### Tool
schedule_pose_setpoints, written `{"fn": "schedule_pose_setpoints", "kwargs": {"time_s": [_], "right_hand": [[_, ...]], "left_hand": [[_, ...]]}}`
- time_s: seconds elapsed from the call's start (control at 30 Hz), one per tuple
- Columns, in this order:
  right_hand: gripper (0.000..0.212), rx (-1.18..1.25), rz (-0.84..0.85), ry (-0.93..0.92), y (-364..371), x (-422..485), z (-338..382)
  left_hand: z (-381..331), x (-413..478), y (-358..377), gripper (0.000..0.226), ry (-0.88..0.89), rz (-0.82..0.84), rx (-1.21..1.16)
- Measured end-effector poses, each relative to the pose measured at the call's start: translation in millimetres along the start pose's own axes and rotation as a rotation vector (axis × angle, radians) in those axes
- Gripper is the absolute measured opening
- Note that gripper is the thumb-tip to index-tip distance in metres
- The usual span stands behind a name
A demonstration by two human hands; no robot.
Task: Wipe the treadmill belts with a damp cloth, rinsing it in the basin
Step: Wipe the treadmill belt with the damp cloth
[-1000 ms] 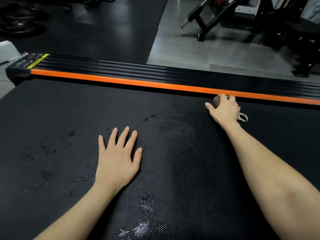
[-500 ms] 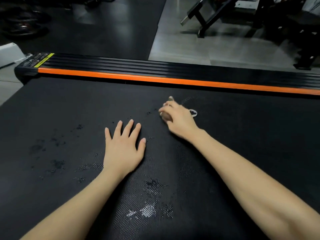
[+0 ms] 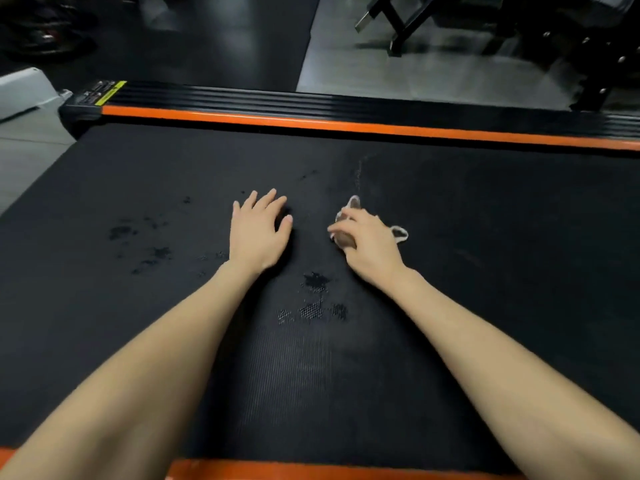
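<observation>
The cloth sits on the treadmill belt, near the middle of the view, bunched under the right hand, whose fingers curl around it and grip it. Only a brownish lump shows below the fingers, so its long axis cannot be told; one pale loop sticks out toward the far rail and another one out to the right. The left hand lies just beside, apart from the cloth, palm down on the belt with the fingers straight and a little spread. The belt is black and textured, and its long axis runs from left to right across the view, between a far orange rail and a near orange strip. Dark wet patches lie between the two forearms and also left of the left hand. Behind the far rail there is a black ribbed side step with a yellow label at its left end, then a dark floor mat, a grey floor and the black frame of a gym bench
</observation>
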State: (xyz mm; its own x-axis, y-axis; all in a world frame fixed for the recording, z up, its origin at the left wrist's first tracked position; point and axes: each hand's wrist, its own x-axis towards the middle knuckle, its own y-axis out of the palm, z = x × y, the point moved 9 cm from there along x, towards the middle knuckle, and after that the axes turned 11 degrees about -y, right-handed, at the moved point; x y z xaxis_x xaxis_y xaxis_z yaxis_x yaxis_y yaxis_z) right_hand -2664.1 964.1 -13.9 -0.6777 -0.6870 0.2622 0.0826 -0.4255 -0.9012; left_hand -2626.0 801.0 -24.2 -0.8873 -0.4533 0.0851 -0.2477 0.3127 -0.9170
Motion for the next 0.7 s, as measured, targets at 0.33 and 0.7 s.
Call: {"fn": "schedule_pose_setpoints", "kwargs": {"time_s": [0.33, 0.7], "right_hand": [[0.057, 0.021, 0.239, -0.263, -21.7, -141.6, 38.0], [0.054, 0.139, 0.338, -0.374, 25.5, -141.8, 152.7]], "left_hand": [[67.7, -112.4, -22.2, 0.072, 0.008, 0.083, 0.248], [81.3, -126.3, -16.2, 0.067, -0.013, 0.056, 0.262]]}}
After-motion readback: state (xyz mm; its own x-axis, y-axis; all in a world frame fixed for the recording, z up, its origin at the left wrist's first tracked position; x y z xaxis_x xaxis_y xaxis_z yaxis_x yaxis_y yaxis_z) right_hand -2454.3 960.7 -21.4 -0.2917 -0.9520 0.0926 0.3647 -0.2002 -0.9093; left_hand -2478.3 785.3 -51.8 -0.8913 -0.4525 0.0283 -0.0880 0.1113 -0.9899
